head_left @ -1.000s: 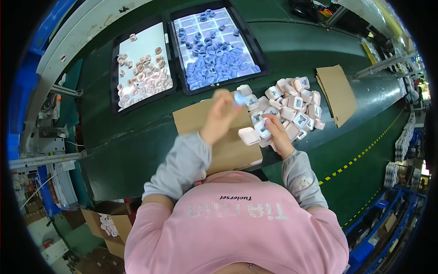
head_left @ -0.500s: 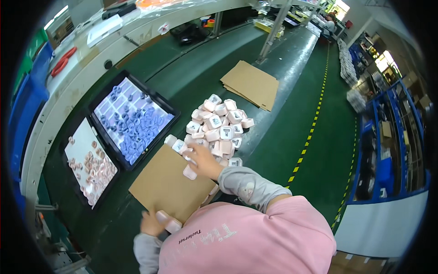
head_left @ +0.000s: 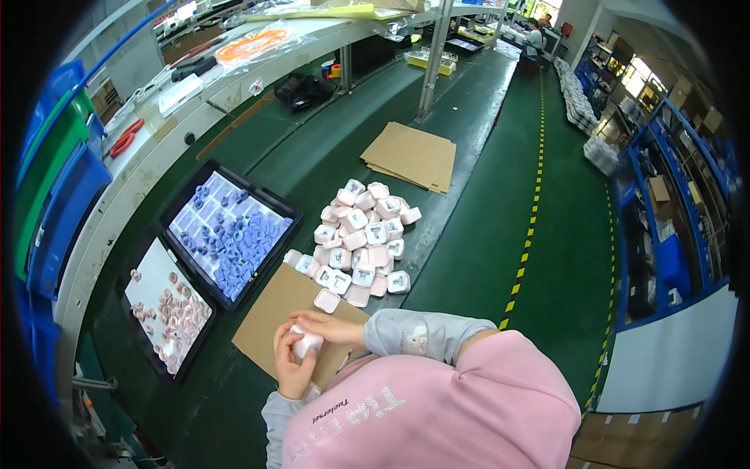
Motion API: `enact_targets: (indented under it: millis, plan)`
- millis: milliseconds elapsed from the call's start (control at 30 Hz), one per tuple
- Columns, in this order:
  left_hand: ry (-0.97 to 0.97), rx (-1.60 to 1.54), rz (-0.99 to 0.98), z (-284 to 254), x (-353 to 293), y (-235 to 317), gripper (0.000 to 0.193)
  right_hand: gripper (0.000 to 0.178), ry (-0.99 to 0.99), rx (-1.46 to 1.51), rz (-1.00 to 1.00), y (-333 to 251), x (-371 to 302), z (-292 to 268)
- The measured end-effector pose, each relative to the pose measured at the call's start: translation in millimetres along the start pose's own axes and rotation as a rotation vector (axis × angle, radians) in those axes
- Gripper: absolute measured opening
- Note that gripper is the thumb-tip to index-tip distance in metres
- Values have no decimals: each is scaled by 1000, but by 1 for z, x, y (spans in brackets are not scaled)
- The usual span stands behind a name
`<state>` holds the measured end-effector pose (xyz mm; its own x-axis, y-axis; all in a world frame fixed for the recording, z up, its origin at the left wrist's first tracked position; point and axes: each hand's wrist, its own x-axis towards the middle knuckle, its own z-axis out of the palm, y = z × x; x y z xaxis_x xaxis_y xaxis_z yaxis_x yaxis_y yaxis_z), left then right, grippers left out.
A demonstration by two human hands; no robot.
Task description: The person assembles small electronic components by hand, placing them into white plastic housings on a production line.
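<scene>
Both my hands meet over a brown cardboard sheet [head_left: 273, 313] on the green belt. My left hand [head_left: 291, 367] and my right hand [head_left: 328, 327] together hold one small pale pink square case [head_left: 306, 341]. Just beyond my hands lies a pile of several similar pink-white square cases [head_left: 361, 242], with one case [head_left: 326, 301] alone on the cardboard. To the left stand two black trays: one with blue-violet small parts [head_left: 226, 234], one with pink small parts [head_left: 168, 313].
A stack of flat cardboard sheets [head_left: 410, 156] lies farther along the belt. A white side shelf [head_left: 156, 125] carries tools and bags. Blue and green bins [head_left: 55, 180] stand at far left. A yellow-black floor line [head_left: 531, 203] runs on the right.
The view has swung so the belt runs away from me. My right hand left the pile and joined my left hand over the cardboard, both now on one pink case.
</scene>
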<state>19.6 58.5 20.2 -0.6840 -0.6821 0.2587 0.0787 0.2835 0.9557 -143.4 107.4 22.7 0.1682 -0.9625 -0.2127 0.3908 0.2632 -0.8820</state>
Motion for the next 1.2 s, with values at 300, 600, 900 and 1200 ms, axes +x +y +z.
enact_targets:
  millis: [300,600,900,1200]
  plan:
    - [69,-317,-236,20,5,22,54,52,249,-615,-453,4,-22,4]
    - [23,-242,-168,15,-4,21,49,53,82,-956,-471,-26,-43,12]
    - [-46,-98,-177,-11,1,39,50,45,3,144,-50,-22,-35,-5]
    - [116,356,-39,19,4,28,33,35,20,112,12,-11,-24,-6]
